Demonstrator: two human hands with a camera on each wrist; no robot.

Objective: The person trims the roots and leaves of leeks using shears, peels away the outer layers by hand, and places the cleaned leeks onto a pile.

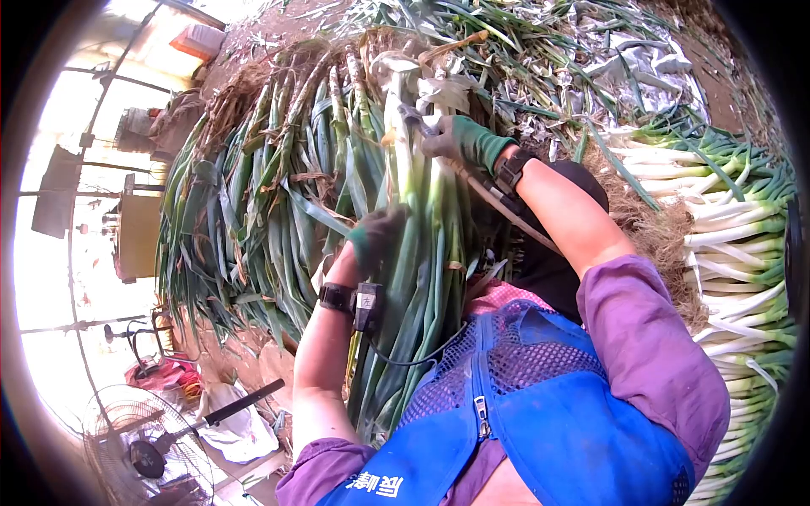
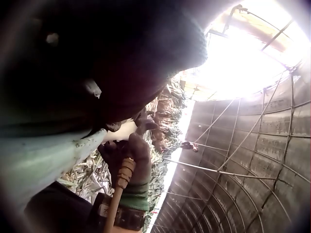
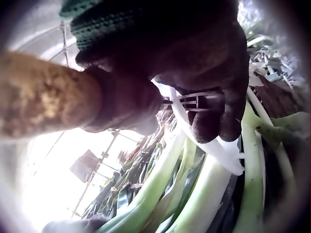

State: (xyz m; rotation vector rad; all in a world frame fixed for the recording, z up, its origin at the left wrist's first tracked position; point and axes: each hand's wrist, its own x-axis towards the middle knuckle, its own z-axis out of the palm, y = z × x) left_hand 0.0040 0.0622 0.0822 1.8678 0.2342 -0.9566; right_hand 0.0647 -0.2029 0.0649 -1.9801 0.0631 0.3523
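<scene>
My gloved left hand (image 1: 380, 234) grips a large green onion (image 1: 407, 181) around its green part, below the white stalk. Its root end points away, with loose pale skin (image 1: 443, 94) around the top. In my gloved right hand (image 1: 458, 140) is a hose nozzle (image 1: 412, 118), held close beside the white stalk. A tan hose (image 1: 506, 205) trails back from that hand past the forearm. Seen from the right wrist, a strip of white skin (image 3: 187, 128) hangs below the fingers, over a pale stalk (image 3: 209, 191). The left wrist view shows the left hand (image 2: 141, 53) mostly in shadow.
A thick heap of unpeeled onions (image 1: 253, 185) lies to the left. Rows of white-stalked onions (image 1: 734, 278) line the right side. Leaf scraps (image 1: 540, 51) cover the ground ahead. A fan (image 1: 148, 455) stands at the lower left.
</scene>
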